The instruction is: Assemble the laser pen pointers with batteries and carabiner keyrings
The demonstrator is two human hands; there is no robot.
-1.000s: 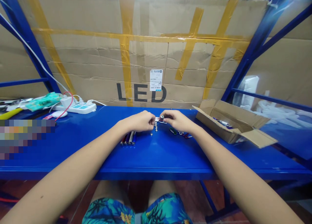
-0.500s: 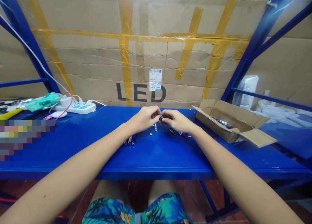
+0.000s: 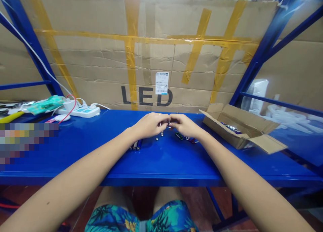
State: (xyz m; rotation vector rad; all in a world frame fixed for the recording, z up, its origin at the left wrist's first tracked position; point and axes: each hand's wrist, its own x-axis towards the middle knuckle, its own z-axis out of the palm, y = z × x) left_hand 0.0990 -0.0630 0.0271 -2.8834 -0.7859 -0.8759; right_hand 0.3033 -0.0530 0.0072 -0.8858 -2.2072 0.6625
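Note:
My left hand point(image 3: 150, 124) and my right hand point(image 3: 183, 124) meet fingertip to fingertip over the middle of the blue bench point(image 3: 83, 151). Both are closed in a pinch on a small metal part point(image 3: 167, 125) that their fingers mostly hide. Small silver button cells point(image 3: 159, 135) lie on the bench just below the fingers. A few slim pen-like tubes point(image 3: 136, 145) lie side by side under my left wrist. Coloured clips point(image 3: 179, 136) lie under my right hand.
An open cardboard box point(image 3: 239, 129) with small parts stands at the right. A white power strip point(image 3: 78, 111) with plugs and a red wire lies at the back left, beside a green circuit board point(image 3: 45, 104). A taped cardboard sheet marked LED point(image 3: 148, 57) backs the bench.
My left hand has slid right, off the pen-like tubes, and closed up against my right hand. The small metal part, plainly visible a second ago, is now mostly covered by the fingers.

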